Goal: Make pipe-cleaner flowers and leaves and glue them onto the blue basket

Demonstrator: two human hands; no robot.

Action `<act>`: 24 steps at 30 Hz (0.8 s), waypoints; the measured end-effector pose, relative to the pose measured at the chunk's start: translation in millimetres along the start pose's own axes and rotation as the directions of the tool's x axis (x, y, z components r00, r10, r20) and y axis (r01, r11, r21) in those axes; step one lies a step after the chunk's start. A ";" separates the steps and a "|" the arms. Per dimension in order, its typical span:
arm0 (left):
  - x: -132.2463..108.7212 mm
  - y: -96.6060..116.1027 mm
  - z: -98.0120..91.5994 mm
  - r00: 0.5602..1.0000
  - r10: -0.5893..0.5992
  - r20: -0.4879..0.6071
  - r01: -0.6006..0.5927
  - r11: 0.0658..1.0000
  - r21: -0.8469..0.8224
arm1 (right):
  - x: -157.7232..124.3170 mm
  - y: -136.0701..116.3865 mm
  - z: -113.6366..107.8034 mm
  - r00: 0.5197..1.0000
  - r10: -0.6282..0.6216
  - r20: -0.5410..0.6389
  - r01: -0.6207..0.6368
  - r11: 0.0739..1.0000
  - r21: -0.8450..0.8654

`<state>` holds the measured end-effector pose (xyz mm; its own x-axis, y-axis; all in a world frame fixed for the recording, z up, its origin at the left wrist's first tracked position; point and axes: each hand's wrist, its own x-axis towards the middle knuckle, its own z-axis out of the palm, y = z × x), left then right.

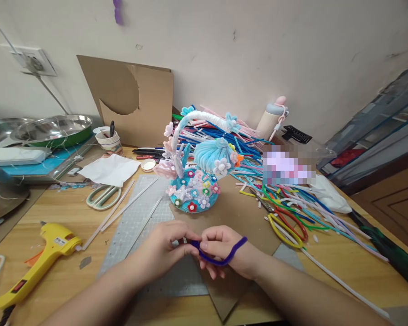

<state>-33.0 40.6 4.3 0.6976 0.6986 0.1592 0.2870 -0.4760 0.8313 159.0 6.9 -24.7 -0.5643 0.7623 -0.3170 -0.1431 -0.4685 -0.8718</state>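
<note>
Grip: I have L hand [168,246] and R hand [226,246] both pinched narrow on one purple fuzzy pipe cleaner [226,261], over brown flat cardboard sheet [226,292]; free end curves up across R hand.

L to R, I note: yellow plastic glue gun [51,246] on wood tabletop [71,208]; pale-green-handled scissors [91,200]; grey gridded cutting mat [127,226], partly under cardboard; blue fuzzy round basket [204,209] w/ small multicol. flowers, upright beyond hands; loose multicol. pipe cleaners [294,228].
</note>
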 end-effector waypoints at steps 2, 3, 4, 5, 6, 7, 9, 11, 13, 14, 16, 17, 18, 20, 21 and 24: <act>-1.1 -1.1 1.0 1.000 0.002 -0.014 -0.002 1.000 0.019 | -0.2 -1.3 1.1 0.997 -0.006 -0.073 0.000 0.997 -0.072; -1.9 -1.0 1.6 1.000 0.010 -0.023 -0.009 1.000 0.026 | -0.5 -2.2 1.8 0.995 -0.021 -0.100 0.011 0.995 -0.102; -2.8 -0.5 2.3 0.999 0.025 -0.034 -0.024 0.999 0.027 | -1.0 -3.2 2.5 0.993 -0.039 -0.115 0.025 0.992 -0.122; -3.6 0.3 3.1 0.998 0.042 -0.051 -0.041 0.999 0.022 | -1.8 -4.1 3.2 0.991 -0.057 -0.117 0.042 0.991 -0.129; -4.3 1.5 4.1 0.995 0.061 -0.075 -0.060 0.998 0.011 | -2.8 -5.0 4.0 0.991 -0.080 -0.111 0.066 0.990 -0.128; -4.9 2.9 5.3 0.991 0.078 -0.108 -0.079 0.997 -0.005 | -3.9 -5.8 4.7 0.989 -0.105 -0.102 0.092 0.988 -0.123; -5.7 6.1 8.1 0.977 0.098 -0.187 -0.109 0.993 -0.049 | -6.5 -7.0 6.3 0.982 -0.167 -0.086 0.155 0.980 -0.128; -6.1 9.2 11.5 0.962 0.088 -0.260 -0.119 0.987 -0.106 | -9.1 -7.5 8.1 0.971 -0.230 -0.062 0.218 0.964 -0.151; -6.2 11.3 14.9 0.952 0.047 -0.302 -0.106 0.978 -0.182 | -11.1 -7.6 10.1 0.959 -0.279 -0.041 0.268 0.946 -0.181; -6.0 11.6 16.5 0.951 0.012 -0.308 -0.088 0.969 -0.232 | -11.9 -7.6 11.1 0.952 -0.304 -0.031 0.291 0.935 -0.205; -5.4 10.5 19.0 0.956 -0.080 -0.281 -0.029 0.932 -0.362 | -13.3 -7.7 13.0 0.939 -0.345 -0.011 0.330 0.908 -0.258; -4.9 9.2 19.8 0.960 -0.130 -0.247 0.011 0.902 -0.432 | -14.0 -7.9 13.8 0.930 -0.367 -0.002 0.351 0.890 -0.292; -4.5 7.7 20.2 0.962 -0.179 -0.206 0.055 0.868 -0.494 | -14.7 -8.1 14.4 0.920 -0.392 0.007 0.372 0.868 -0.330; -3.6 4.9 19.7 0.958 -0.252 -0.139 0.132 0.815 -0.564 | -16.4 -8.3 15.2 0.895 -0.446 0.027 0.417 0.813 -0.407; -3.3 3.9 18.9 0.954 -0.271 -0.125 0.155 0.808 -0.569 | -17.3 -8.2 15.3 0.880 -0.474 0.036 0.439 0.782 -0.443; -3.1 3.7 14.9 0.953 -0.273 -0.135 0.169 0.842 -0.512 | -19.4 -7.4 15.0 0.857 -0.514 0.048 0.459 0.716 -0.527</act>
<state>-24.3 28.7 -1.1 0.4978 0.8673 -0.0033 0.0236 -0.0097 0.9997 158.9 -11.1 -6.5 -0.4491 0.8721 0.1942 0.0672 0.2497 -0.9660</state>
